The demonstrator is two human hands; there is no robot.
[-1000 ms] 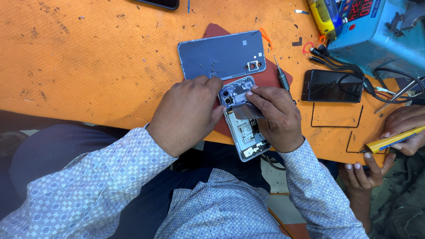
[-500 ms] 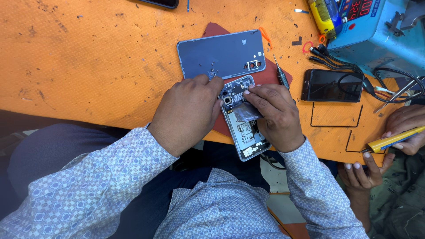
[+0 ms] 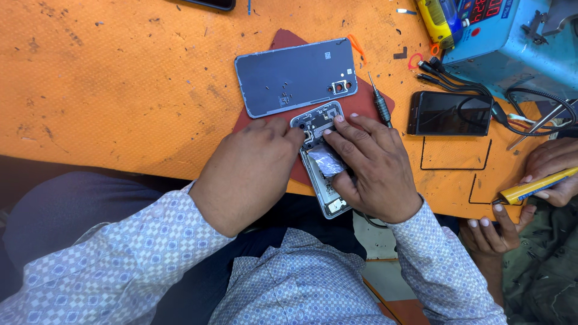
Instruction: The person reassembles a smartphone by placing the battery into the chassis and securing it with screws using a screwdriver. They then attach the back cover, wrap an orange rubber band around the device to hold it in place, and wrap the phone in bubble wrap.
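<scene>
Opened phone (image 3: pixel 319 159), circuitry bared, pinned beneath left hand (image 3: pixel 247 174) and right hand (image 3: pixel 373 168) fingertips.

Phone repair workshop (opened phone (image 3: pixel 319 157), screwdriver (image 3: pixel 379 103))

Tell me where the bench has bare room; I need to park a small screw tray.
Free: the orange bench left of the grey back cover and above the left hand. Crowded: right side, with the screwdriver, black phone, cables and blue unit.
</scene>
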